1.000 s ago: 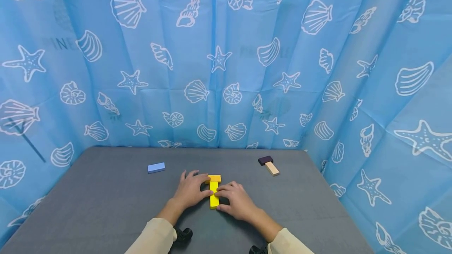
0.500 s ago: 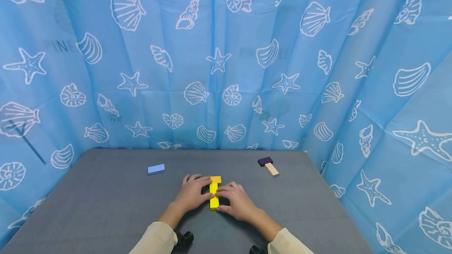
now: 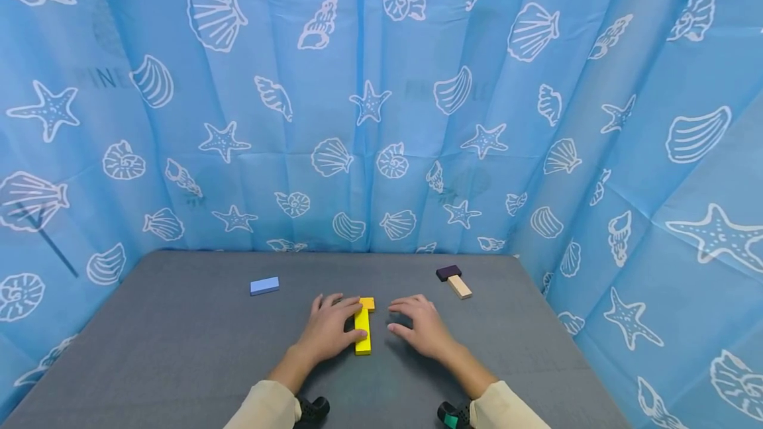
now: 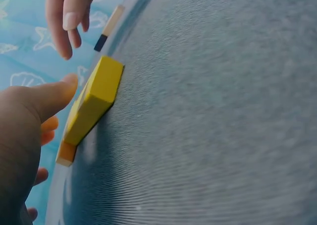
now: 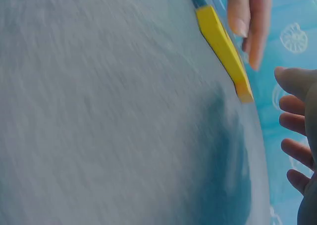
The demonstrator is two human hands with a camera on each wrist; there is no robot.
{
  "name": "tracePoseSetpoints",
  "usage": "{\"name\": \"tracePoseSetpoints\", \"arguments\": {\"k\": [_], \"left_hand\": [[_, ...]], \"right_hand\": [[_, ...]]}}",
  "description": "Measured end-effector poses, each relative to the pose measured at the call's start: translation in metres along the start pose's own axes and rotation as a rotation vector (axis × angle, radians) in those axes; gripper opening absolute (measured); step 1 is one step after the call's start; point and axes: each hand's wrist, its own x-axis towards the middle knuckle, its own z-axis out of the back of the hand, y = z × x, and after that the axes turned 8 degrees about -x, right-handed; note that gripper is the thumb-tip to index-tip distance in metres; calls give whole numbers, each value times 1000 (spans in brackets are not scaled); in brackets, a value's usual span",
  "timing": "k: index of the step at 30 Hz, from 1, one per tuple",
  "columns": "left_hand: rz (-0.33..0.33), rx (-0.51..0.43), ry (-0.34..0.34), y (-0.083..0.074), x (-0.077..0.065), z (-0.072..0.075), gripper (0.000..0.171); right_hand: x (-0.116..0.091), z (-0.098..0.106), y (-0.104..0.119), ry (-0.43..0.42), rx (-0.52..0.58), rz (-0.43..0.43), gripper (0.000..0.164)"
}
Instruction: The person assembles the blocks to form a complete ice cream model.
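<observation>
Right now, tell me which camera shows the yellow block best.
The left wrist view: the yellow block looks largest there, its end and one long side clear. The head view shows its top, small and partly hidden by the left grip. The right wrist view shows it smaller, aslant.

A free gap on the bench (image 3: 179, 349) runs between the right hand (image 3: 426, 330) and the yellow block (image 3: 362, 345), leaving that side reachable, while the left hand (image 3: 326, 330) crowds its left side and covers part of the orange block (image 3: 369, 303) at its far end. Farther back, a wide passage separates the blue block (image 3: 265, 286) from the dark block (image 3: 448, 273) and pale block (image 3: 459, 287), with the curtain (image 3: 369, 177) walling off the far edge.
</observation>
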Motion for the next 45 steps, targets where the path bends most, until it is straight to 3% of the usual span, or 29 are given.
{"name": "tracePoseSetpoints", "arguments": {"k": [6,19,27,36,45], "left_hand": [[31,9,60,-2,-3,-2,59],[4,-12,70,0,-7,-4,57],[9,-16,82,0,-7,-5,58],[12,-16,73,-1,-7,-4,57],[18,-47,64,1,-10,-5,57]], "right_hand": [[-3,7,-20,-85,-23,-55,29],[-11,13,-68,-174,-136,-182,30],[-9,22,-82,-144,-235,-304,36],[-8,27,-94,-96,-368,-509,48],[-6,19,-98,-6,-386,-551,51]]}}
